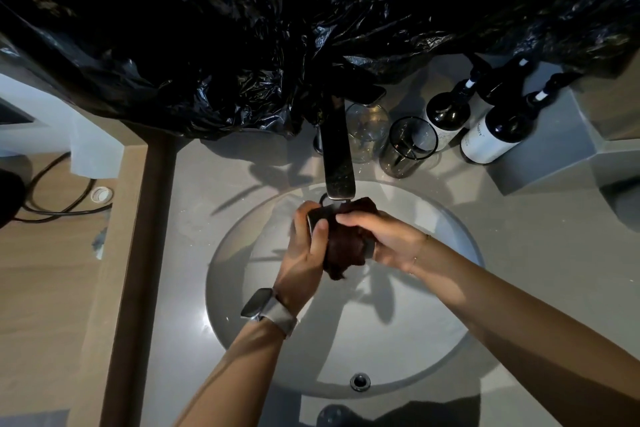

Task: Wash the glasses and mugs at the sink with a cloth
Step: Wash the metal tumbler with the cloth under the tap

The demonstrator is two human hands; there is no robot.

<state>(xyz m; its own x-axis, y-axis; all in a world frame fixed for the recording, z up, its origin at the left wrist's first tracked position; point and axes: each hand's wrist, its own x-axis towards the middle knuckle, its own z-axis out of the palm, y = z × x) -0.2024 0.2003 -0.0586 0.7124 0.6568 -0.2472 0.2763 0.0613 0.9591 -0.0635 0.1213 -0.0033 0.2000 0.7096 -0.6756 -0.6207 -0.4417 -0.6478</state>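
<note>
Seen from the head camera, over a round sink (450, 340): left hand (304, 250) curled round a dark mug (317, 218), tilted under the tap spout (337, 152), likely so rinse water falls into the basin; right hand (384, 236) clenched round a dark brown cloth (346, 246), bunched against the mug's side and mouth, probably for scrubbing, though running water too faint to confirm. Behind the basin, right of the tap, a clear glass (367, 132) and a dark-rimmed glass (407, 147) upright on the counter (194, 218) just beside two pump bottles (485, 128), seemingly parked within reach, washed or waiting hard to tell.
</note>
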